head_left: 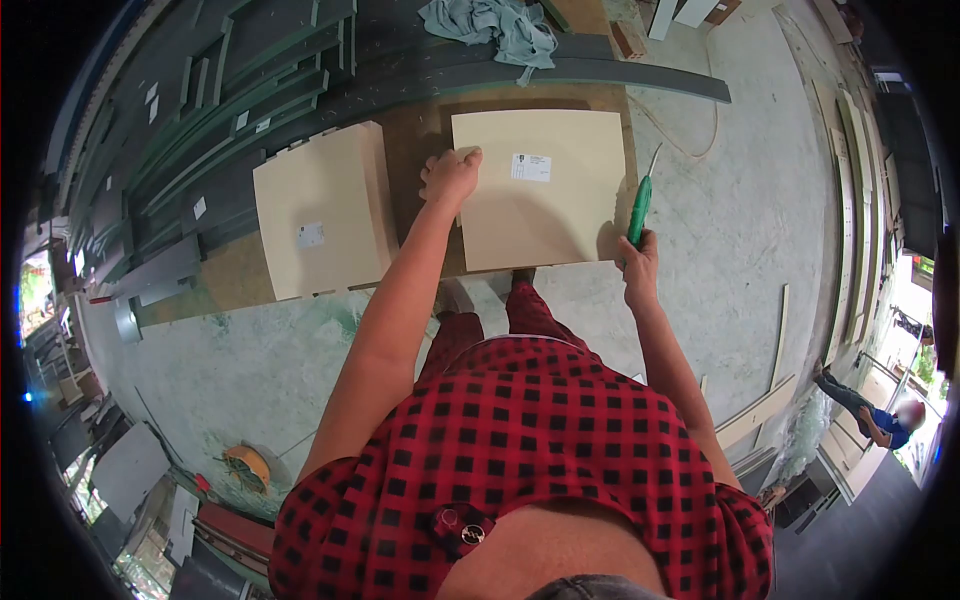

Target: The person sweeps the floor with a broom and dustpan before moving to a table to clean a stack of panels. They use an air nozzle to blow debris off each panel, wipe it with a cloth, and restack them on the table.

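A cream-coloured panel (540, 215) with a white printed label (531, 167) lies on the brown work table in front of me. My left hand (451, 177) is closed at its left edge, thumb on top and fingers curled over the side. In my right hand (637, 262), just off the panel's right edge, is a green-handled tool (641, 208) with a thin pale tip pointing up and away from me. A second stack of cream panels (325, 205), also labelled, sits to the left.
Dark green-grey frames (200, 90) cover the left and far side. A grey-blue cloth (495, 30) lies on a long dark board (640, 75) beyond the panel. An orange-yellow object (247, 466) rests on the concrete floor. Far right is another person (880, 420).
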The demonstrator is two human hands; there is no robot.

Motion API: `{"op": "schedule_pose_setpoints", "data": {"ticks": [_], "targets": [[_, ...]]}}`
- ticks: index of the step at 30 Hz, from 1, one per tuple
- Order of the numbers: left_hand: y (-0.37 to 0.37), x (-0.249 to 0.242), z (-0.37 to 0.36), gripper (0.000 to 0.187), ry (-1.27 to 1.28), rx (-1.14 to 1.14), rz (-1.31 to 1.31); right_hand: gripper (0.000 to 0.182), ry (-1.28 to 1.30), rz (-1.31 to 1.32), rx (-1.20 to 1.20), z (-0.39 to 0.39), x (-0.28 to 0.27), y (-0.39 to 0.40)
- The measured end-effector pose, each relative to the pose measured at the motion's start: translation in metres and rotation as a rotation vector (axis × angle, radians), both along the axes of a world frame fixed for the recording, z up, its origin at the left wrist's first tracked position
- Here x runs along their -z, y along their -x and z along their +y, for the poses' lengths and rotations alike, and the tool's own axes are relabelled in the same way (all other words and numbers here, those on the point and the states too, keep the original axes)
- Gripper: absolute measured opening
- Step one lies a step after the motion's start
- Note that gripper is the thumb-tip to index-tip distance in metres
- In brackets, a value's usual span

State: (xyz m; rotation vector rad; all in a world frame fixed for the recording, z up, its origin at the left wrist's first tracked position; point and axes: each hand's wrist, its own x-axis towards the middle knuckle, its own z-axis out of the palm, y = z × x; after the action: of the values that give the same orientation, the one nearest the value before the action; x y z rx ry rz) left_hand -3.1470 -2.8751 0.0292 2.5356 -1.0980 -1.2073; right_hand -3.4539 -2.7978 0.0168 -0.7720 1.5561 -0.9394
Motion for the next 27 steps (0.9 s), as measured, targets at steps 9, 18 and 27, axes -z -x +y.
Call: {"op": "schedule_pose_setpoints", "data": {"ticks": [9,18,27], "targets": [[-0.011,0.037,0.069,0.086,0.494,-0.105,0.134,0.027,0.261,0.217,-0.089,0.008,-0.042,-0.038],[-0.031,0.04,0.191,0.08,0.584,0.045,0.106,0.024,0.206,0.184,-0.088,0.025,-0.034,-0.056],[-0.068,0.035,0.254,0.075,0.582,-0.03,0.225,0.025,0.205,0.201,-0.052,0.025,-0.048,-0.08]]}}
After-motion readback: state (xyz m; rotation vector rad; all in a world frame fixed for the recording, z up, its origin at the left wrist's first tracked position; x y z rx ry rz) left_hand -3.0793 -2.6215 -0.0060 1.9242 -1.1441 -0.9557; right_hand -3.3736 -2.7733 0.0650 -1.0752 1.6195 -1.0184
